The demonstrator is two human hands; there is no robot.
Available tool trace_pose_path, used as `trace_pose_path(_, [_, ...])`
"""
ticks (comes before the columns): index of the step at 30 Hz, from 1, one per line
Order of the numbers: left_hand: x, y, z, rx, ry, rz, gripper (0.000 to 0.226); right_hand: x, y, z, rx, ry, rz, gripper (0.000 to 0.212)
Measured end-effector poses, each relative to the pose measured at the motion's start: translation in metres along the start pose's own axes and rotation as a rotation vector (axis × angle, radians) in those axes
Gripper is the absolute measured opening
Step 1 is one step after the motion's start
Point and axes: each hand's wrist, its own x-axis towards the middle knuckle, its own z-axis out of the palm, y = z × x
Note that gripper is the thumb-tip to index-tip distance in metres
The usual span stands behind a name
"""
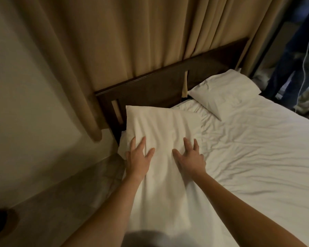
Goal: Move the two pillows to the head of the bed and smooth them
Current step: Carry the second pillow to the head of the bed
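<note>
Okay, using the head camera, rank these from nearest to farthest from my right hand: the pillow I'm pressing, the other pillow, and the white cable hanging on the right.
1. Pressed pillow: directly under the right hand, on the near left.
2. Other pillow: up and to the right, against the headboard.
3. White cable: hanging at the far right edge of view.

Bare left hand point(136, 160), right hand point(190, 158) — bare forearms point(239, 202)

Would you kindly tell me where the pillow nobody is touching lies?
In the head view the untouched pillow lies upper right by the headboard, apart from the near pillow under the left hand and right hand.
</note>
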Motion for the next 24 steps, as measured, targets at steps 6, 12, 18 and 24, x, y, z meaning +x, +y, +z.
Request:
trace_pose_path(6, [0.106, -0.006, -0.001, 0.032, -0.089, 0.067, 0.067, 0.065, -0.046, 0.016, 0.045, 0.041, 0.131, 0.081])
trace_pose_path(12, [0.205, -0.011, -0.012, 0.027, -0.236, 0.185, 0.067, 0.116, -0.09, 0.037, 0.12, 0.103, 0.269, 0.081])
trace_pose_path(18, [0.264, -0.001, -0.013, 0.054, -0.329, 0.268, 0.066, 0.147, -0.113, 0.047, 0.178, 0.172, 0.37, 0.082])
trace_pose_path(24, [0.29, 0.018, -0.007, 0.032, -0.388, 0.314, 0.066, 0.164, -0.11, 0.041, 0.205, 0.201, 0.414, 0.083])
